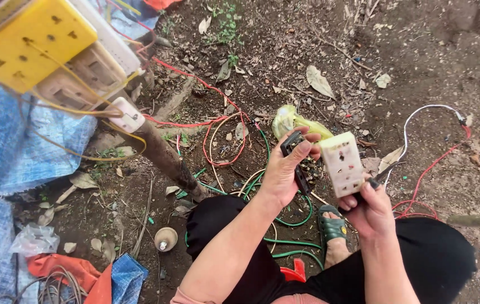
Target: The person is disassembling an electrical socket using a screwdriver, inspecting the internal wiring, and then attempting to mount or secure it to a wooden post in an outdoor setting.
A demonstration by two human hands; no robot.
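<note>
My left hand (286, 169) grips a small black tool or part (295, 147) at chest height above the dirt. My right hand (370, 209) holds a cream-white socket block (341, 163) by its lower end, face up and tilted, right beside the black piece. A thin white wire (406, 132) leaves the block toward the right, and a red wire (436, 163) runs alongside it. My knees in black trousers (217, 217) and one foot in a green sandal (331, 227) are below the hands.
A wooden post (164, 155) carries a yellow socket box (32, 42), a beige socket box (79, 79) and a white switch (127, 115). Red, green and yellow cables (226, 135) tangle on the ground. Blue tarp (3, 157) lies left; a yellow-green bag (293, 121) behind the hands.
</note>
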